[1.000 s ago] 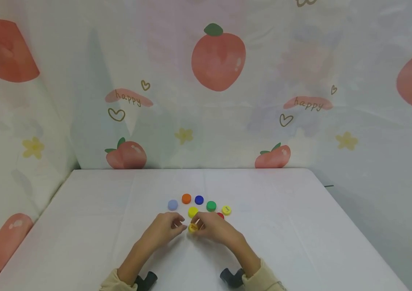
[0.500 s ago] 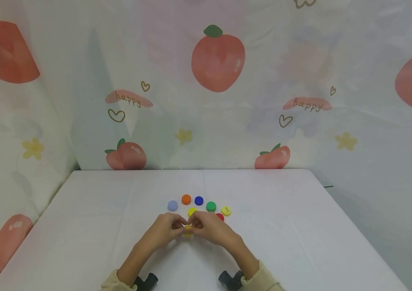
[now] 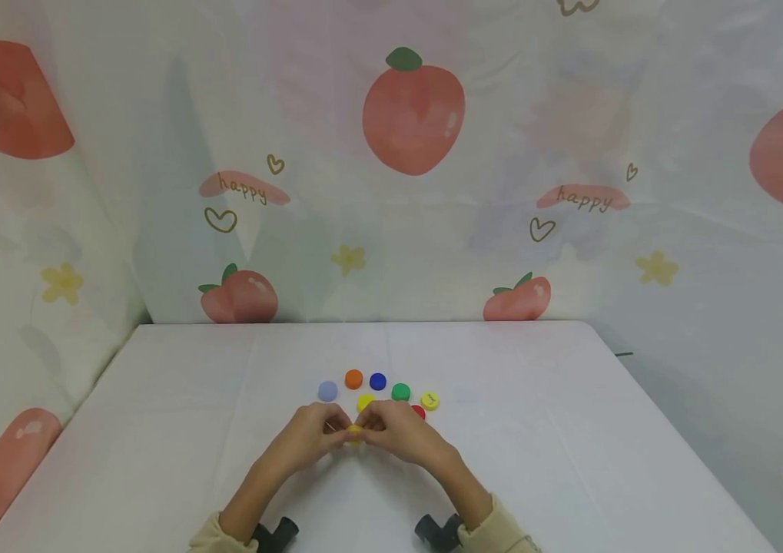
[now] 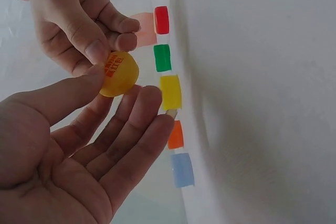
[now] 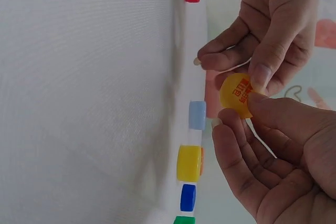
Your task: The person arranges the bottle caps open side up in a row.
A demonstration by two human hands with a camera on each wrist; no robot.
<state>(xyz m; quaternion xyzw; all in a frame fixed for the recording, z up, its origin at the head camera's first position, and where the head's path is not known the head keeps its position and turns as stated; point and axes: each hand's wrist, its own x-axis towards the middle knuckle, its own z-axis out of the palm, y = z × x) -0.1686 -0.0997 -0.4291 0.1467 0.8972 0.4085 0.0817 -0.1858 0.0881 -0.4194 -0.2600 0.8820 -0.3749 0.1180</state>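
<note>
A yellow bottle cap with red lettering (image 4: 121,74) is pinched between my two hands. My left hand (image 3: 308,436) holds its near side, thumb on the rim in the left wrist view, other fingers partly spread. My right hand (image 3: 401,432) grips the same cap (image 5: 234,94) from the other side, its thumb close to the left thumb. In the head view the fingers mostly hide this cap (image 3: 355,435). Just beyond the hands lie a plain yellow cap (image 3: 365,402), partly covered, and a red cap (image 3: 418,412), partly behind the right hand.
Behind them on the white table (image 3: 536,438) lie a light blue cap (image 3: 327,391), an orange cap (image 3: 353,379), a dark blue cap (image 3: 378,381), a green cap (image 3: 401,392) and a printed yellow cap (image 3: 429,400). A fruit-printed curtain (image 3: 322,115) rises behind the table.
A second ago only my right hand held the lettered cap, with the left hand apart. The right hand has moved left, and the left fingers now pinch the cap too.
</note>
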